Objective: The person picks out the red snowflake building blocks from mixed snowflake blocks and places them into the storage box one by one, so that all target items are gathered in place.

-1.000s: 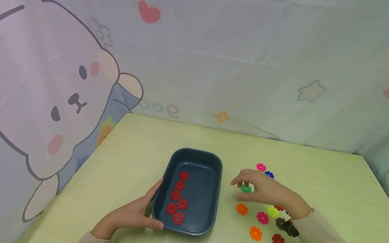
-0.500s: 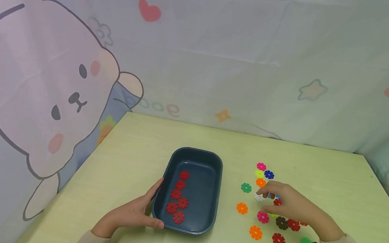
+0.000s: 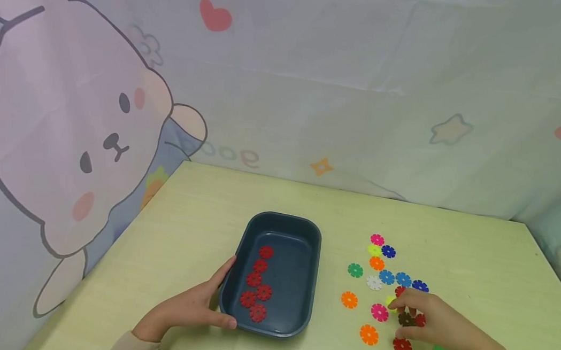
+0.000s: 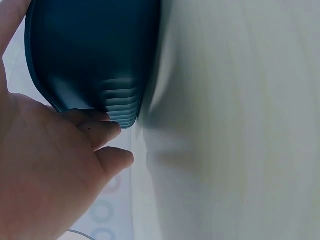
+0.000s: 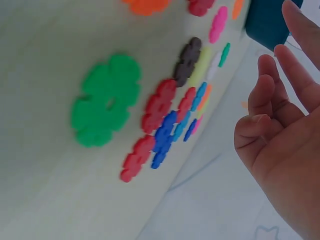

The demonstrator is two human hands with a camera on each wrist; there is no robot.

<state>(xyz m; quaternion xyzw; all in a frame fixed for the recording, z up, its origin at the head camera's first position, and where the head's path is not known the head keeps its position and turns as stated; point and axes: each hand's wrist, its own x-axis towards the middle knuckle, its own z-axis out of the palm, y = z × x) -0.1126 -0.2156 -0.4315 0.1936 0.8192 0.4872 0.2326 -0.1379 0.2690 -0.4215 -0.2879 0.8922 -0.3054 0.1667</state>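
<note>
My left hand grips the near left side of a dark blue rectangular tray. In the left wrist view its fingers bend against the tray's ribbed outer wall. Several red notched plastic discs lie flat along the left half of the tray floor. Over the scattered discs on the right hovers my right hand, thumb and fingers apart and nothing between them. A brown disc shows in that gap, and a dark red disc lies just below the thumb. Beside the wrist is a bright green disc.
Loose discs spread over the table right of the tray: an orange disc, a white disc, a dark green disc, blue and pink ones. A printed cloth hangs behind the table's far edge.
My right hand has moved rightward and nearer from the dark green disc, past the white one, to the brown and red discs. My left hand and the tray have stayed put.
</note>
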